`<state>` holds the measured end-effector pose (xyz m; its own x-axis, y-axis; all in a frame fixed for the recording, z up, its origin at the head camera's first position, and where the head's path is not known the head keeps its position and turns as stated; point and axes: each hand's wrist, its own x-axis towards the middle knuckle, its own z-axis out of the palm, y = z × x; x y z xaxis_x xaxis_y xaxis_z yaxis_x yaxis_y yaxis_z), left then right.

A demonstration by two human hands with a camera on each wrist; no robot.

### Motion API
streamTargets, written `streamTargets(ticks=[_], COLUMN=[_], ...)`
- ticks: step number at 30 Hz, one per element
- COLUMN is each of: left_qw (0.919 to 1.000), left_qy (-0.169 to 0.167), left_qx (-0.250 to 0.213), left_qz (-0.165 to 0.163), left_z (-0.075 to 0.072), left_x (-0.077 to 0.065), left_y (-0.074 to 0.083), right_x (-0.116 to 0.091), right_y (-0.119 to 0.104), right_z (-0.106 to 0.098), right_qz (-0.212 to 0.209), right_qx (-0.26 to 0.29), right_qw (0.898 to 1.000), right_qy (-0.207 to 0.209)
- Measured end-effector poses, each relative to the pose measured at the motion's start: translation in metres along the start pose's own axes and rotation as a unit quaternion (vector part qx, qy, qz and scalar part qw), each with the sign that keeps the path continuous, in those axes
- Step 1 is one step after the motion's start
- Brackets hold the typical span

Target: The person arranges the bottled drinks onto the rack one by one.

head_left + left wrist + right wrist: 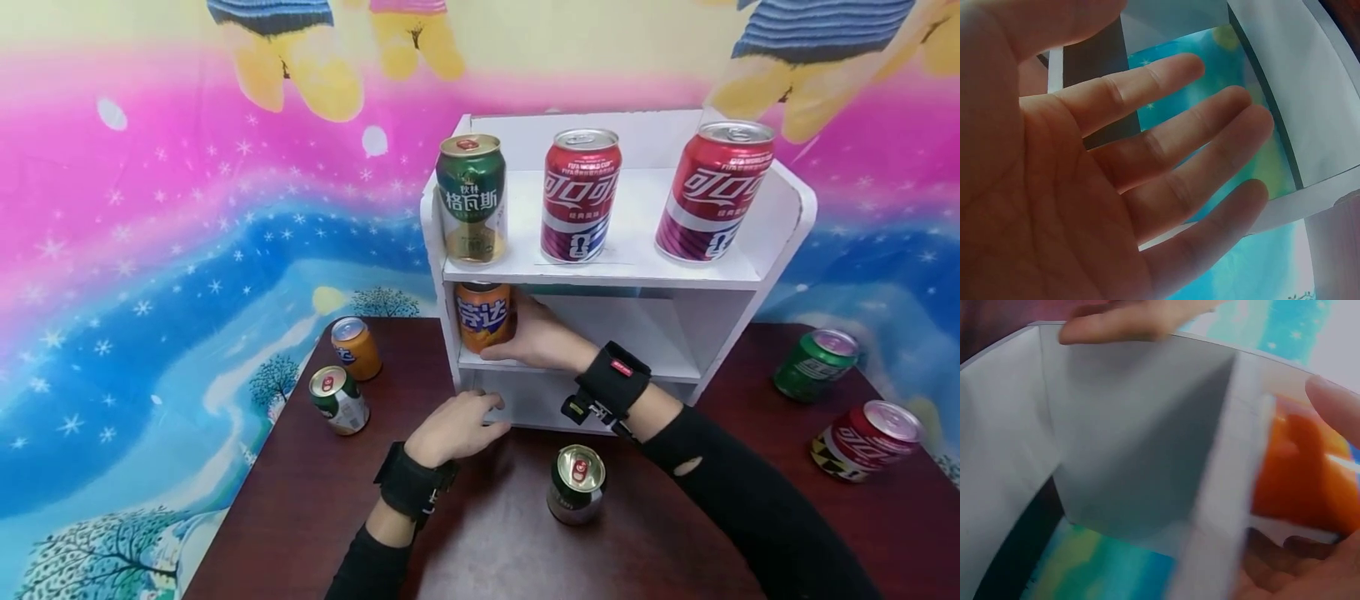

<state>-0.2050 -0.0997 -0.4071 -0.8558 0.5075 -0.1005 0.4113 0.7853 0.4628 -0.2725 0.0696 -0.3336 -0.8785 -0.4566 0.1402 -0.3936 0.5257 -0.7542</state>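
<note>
The orange can (480, 317) is gripped by the right hand (543, 332), at the left of the middle shelf (622, 321); below, the left hand (459, 427) is spread. If released unsettled (its seating is hard to judge), it could be tipped; the 3 cans above (579, 200) could be jolted by a bump.

Orange can (1304, 484) (right wrist) partly off-frame
</note>
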Motion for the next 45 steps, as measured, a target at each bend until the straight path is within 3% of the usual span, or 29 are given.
streamTargets(ticks=[7, 13, 20, 25, 32, 38, 45], left_qw=[1.0, 0.9999, 0.9999, 1.0, 0.9999, 0.9998, 0.9998], left_qy=[0.004, 0.01, 0.006, 0.005, 0.006, 0.011, 0.012], left_qx=[0.002, 0.005, -0.005, -0.005, -0.01, -0.007, -0.01], left_qz=[0.006, 0.007, 0.006, 0.002, -0.008, -0.012, -0.012], left_z=[0.003, 0.006, 0.006, 0.004, 0.001, 0.0, -0.001], left_x=[-0.001, -0.003, -0.002, -0.002, -0.002, -0.001, -0.002], left_y=[-0.002, -0.005, -0.005, -0.006, -0.005, -0.006, -0.007], right_x=[-0.035, -0.068, -0.109, -0.139, -0.171, -0.185, -0.187], right_y=[0.004, 0.014, 0.032, 0.048, 0.069, 0.084, 0.096], right_z=[-0.037, -0.056, -0.063, -0.051, -0.03, -0.002, 0.028], right_qz=[-0.006, -0.018, -0.056, -0.096, -0.1, -0.099, -0.068], right_qx=[-0.053, -0.081, -0.056, -0.032, 0.005, 0.034, 0.014], right_qw=[0.999, 0.996, 0.997, 0.995, 0.995, 0.994, 0.997], right_qy=[0.01, -0.011, 0.011, 0.018, 0.007, 0.007, 0.015])
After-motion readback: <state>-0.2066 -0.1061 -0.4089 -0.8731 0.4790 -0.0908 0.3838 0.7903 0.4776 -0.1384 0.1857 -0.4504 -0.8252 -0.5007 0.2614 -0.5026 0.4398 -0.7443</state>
